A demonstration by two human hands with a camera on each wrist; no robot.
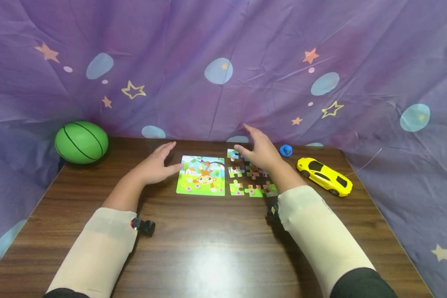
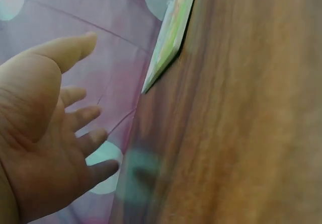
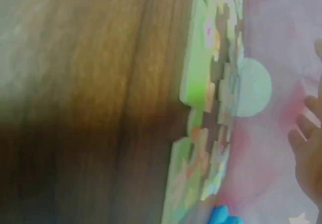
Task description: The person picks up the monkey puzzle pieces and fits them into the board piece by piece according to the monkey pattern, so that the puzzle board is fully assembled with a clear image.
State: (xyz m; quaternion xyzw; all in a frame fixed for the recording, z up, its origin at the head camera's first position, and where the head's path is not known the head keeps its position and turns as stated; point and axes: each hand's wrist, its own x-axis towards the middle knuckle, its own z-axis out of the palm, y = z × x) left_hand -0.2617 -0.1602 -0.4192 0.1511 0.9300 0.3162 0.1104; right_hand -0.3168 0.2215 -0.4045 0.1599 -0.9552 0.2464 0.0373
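Observation:
A square puzzle board [image 1: 201, 176] with a monkey picture lies on the table. Several loose jigsaw pieces [image 1: 236, 188] are spread in rows just right of it. My left hand [image 1: 154, 165] hovers by the board's left side, fingers extended and thumb toward its edge; the palm holds nothing in the left wrist view, where the board's edge [image 2: 171, 43] shows. Over the loose pieces reaches my right hand [image 1: 262, 151], fingers spread and nothing in it. It covers some of the pieces in the head view. In the right wrist view the pieces [image 3: 196, 78] lie left of the hand [image 3: 309, 133].
A green ball [image 1: 81, 142] sits at the table's back left corner. On the right are a small blue rubber duck [image 1: 286, 150] and a yellow toy car [image 1: 324, 176]. Behind the wooden table [image 1: 171, 248] hangs a purple patterned curtain [image 1: 186, 49].

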